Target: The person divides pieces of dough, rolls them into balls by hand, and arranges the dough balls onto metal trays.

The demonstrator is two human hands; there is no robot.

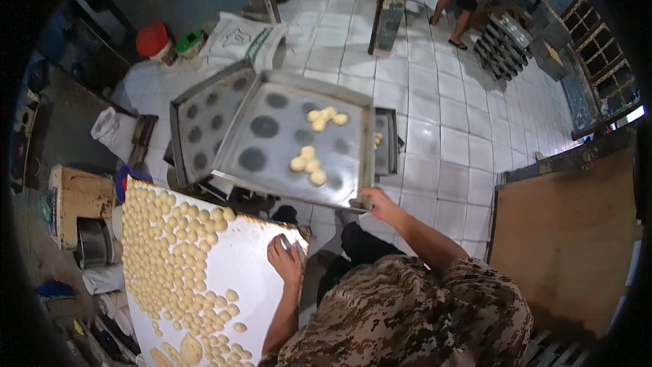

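My right hand (382, 205) grips the near right corner of a square metal baking tray (285, 137). Two small clusters of pale dough balls (309, 165) sit on it, among dark round marks. Over the near right corner of a white-topped table (255, 265) is my left hand (286, 262), its fingers curled together. A small greyish patch shows between them; whether it is an object I cannot make out. Many round dough balls (173, 245) cover the table's left side, with a larger flat lump of dough (191, 349) near its front.
Another marked tray (207, 122) lies left of the first, and a smaller one (386, 141) shows at its right. Beyond are a white sack (241, 39), a red tub (153, 41) and a post (392, 10). A person (462, 0) stands far right near stacked trays (502, 46).
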